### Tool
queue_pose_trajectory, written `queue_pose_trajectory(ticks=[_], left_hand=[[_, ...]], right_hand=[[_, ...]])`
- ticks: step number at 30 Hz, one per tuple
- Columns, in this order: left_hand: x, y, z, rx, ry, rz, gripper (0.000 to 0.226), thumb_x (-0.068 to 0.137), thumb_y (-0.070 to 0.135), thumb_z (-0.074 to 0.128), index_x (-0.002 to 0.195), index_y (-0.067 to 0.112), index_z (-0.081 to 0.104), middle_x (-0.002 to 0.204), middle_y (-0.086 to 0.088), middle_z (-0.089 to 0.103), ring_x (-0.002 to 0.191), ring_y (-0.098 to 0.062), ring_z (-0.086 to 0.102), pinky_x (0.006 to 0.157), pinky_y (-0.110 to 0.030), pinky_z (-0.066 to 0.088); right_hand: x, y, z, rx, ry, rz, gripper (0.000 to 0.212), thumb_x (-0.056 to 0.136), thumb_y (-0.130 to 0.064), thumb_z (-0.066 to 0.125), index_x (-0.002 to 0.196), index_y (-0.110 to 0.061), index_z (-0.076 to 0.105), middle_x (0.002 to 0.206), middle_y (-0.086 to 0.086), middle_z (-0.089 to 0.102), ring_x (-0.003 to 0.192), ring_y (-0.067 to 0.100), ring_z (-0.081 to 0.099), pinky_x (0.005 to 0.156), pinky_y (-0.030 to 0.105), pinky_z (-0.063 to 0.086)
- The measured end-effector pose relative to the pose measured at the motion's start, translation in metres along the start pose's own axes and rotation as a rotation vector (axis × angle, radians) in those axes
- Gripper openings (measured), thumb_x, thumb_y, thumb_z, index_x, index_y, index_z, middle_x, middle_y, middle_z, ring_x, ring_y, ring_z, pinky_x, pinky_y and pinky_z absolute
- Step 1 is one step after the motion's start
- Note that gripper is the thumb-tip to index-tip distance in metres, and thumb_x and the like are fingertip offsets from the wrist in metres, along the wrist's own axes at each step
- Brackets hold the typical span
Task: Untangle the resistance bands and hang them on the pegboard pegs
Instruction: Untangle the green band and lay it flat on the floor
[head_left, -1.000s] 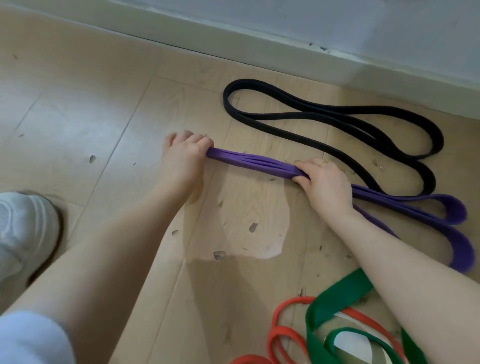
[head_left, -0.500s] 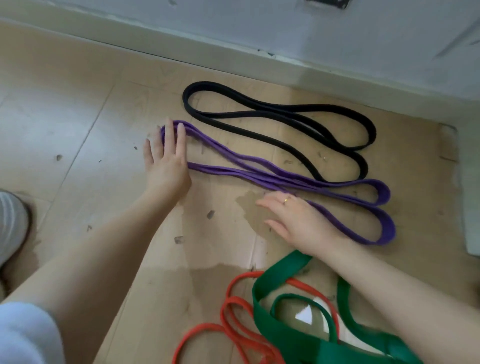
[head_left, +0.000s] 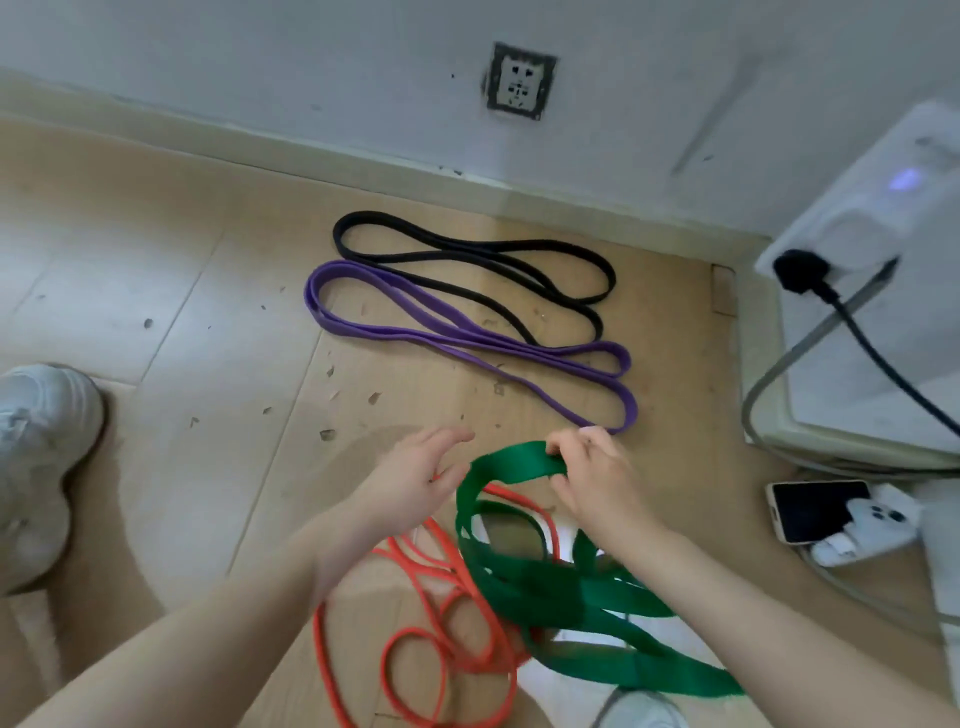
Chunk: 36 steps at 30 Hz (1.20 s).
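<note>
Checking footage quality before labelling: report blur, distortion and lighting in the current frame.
Head view: wide-angle bowing curves the baseboard; soft, even light, faint shadows; the shoe at the left edge is smeared; the right hand gripping the green band stays readable; the left hand is slightly soft.

Right hand (head_left: 592, 478) pinches the green band (head_left: 550, 587) (left hand (head_left: 415, 475) open beside it).

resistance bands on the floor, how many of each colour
black resistance band: 1, laid out flat by the wall
purple resistance band: 1, laid out flat beside the black one
green resistance band: 1, right hand grips its top loop
orange resistance band: 1, tangled under the green one, left hand open above it
total: 4
</note>
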<state>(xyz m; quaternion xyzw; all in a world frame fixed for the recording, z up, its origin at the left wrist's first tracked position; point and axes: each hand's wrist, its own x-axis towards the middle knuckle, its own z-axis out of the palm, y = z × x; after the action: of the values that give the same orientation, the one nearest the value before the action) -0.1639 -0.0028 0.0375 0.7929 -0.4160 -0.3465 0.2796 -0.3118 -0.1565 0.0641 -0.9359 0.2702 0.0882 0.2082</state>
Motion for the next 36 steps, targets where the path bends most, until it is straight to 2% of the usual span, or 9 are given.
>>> queue_pose_trajectory(ticks=[3, 6, 14, 20, 24, 26, 29, 33, 36], left_hand=[[-0.039, 0.060, 0.002, -0.245, -0.053, 0.043, 0.057, 0.087, 0.032, 0.061, 0.137, 0.020, 0.038, 0.129, 0.008, 0.049, 0.123, -0.006, 0.043, 0.105, -0.023, 0.033], [-0.072, 0.110, -0.002, -0.277, 0.085, 0.108, 0.057, 0.083, 0.025, 0.066, 0.134, 0.023, 0.040, 0.124, 0.010, 0.054, 0.116, -0.003, 0.048, 0.102, -0.019, 0.035], [-0.173, 0.245, -0.079, -0.401, 0.474, 0.455, 0.042, 0.079, 0.012, 0.070, 0.108, 0.037, 0.054, 0.102, 0.011, 0.065, 0.096, -0.009, 0.063, 0.091, -0.038, 0.052], [-0.243, 0.347, -0.149, -0.367, 0.608, 0.687, 0.039, 0.078, 0.008, 0.070, 0.113, 0.021, 0.057, 0.093, 0.011, 0.064, 0.086, -0.011, 0.061, 0.087, -0.040, 0.053], [-0.283, 0.399, -0.188, -0.340, 0.558, 0.769, 0.035, 0.081, 0.010, 0.067, 0.111, 0.026, 0.059, 0.096, 0.005, 0.067, 0.077, -0.008, 0.063, 0.081, -0.033, 0.055], [-0.304, 0.423, -0.206, -0.328, 0.507, 0.833, 0.030, 0.084, 0.007, 0.063, 0.105, 0.029, 0.060, 0.092, 0.011, 0.067, 0.075, 0.000, 0.062, 0.076, -0.021, 0.051], [-0.329, 0.453, -0.226, -0.268, 0.492, 0.890, 0.023, 0.087, 0.007, 0.058, 0.099, 0.026, 0.060, 0.087, 0.014, 0.065, 0.077, 0.004, 0.061, 0.073, -0.012, 0.048], [-0.336, 0.476, -0.246, 0.119, 0.870, 0.841, 0.010, 0.085, 0.013, 0.062, 0.084, 0.023, 0.057, 0.078, 0.014, 0.058, 0.064, -0.005, 0.054, 0.065, -0.023, 0.047], [-0.337, 0.489, -0.250, 0.070, 1.078, 0.883, 0.008, 0.085, 0.015, 0.062, 0.083, 0.019, 0.055, 0.077, 0.014, 0.054, 0.064, -0.010, 0.055, 0.066, -0.029, 0.049]], right_hand=[[-0.035, -0.024, -0.065, 0.113, 0.102, -0.102, 0.021, 0.083, -0.028, 0.065, 0.095, -0.019, 0.049, 0.095, -0.010, 0.047, 0.099, 0.014, 0.045, 0.086, 0.028, 0.039], [-0.079, -0.047, -0.126, 0.333, 0.104, -0.105, 0.030, 0.075, -0.025, 0.074, 0.081, -0.024, 0.045, 0.085, -0.013, 0.048, 0.077, 0.006, 0.046, 0.067, 0.014, 0.037], [-0.207, -0.089, -0.256, 0.782, 0.168, -0.264, 0.027, 0.077, -0.008, 0.070, 0.093, -0.028, 0.061, 0.093, -0.009, 0.066, 0.084, 0.011, 0.063, 0.080, 0.025, 0.049], [-0.262, -0.142, -0.331, 0.749, 0.549, -0.413, 0.039, 0.076, -0.001, 0.071, 0.091, -0.029, 0.049, 0.088, -0.005, 0.059, 0.077, 0.013, 0.060, 0.074, 0.030, 0.052], [-0.286, -0.175, -0.384, 0.669, 0.805, -0.466, 0.044, 0.076, -0.004, 0.073, 0.107, -0.024, 0.050, 0.086, -0.007, 0.053, 0.077, 0.008, 0.055, 0.068, 0.017, 0.047], [-0.298, -0.189, -0.410, 0.523, 0.945, -0.504, 0.030, 0.076, -0.002, 0.071, 0.099, -0.016, 0.058, 0.079, -0.013, 0.052, 0.070, 0.000, 0.050, 0.063, 0.010, 0.042], [-0.314, -0.200, -0.445, 0.362, 1.158, -0.470, 0.008, 0.082, -0.007, 0.066, 0.087, -0.011, 0.063, 0.075, -0.009, 0.053, 0.070, 0.010, 0.049, 0.061, 0.020, 0.037], [-0.334, -0.209, -0.476, 0.260, 1.243, -0.455, 0.014, 0.086, -0.014, 0.063, 0.100, -0.012, 0.062, 0.092, -0.004, 0.059, 0.064, 0.001, 0.045, 0.055, 0.009, 0.033], [-0.338, -0.223, -0.476, 0.244, 1.092, -0.507, 0.024, 0.084, -0.018, 0.066, 0.104, -0.018, 0.054, 0.086, -0.008, 0.059, 0.066, -0.001, 0.048, 0.060, 0.021, 0.041]])
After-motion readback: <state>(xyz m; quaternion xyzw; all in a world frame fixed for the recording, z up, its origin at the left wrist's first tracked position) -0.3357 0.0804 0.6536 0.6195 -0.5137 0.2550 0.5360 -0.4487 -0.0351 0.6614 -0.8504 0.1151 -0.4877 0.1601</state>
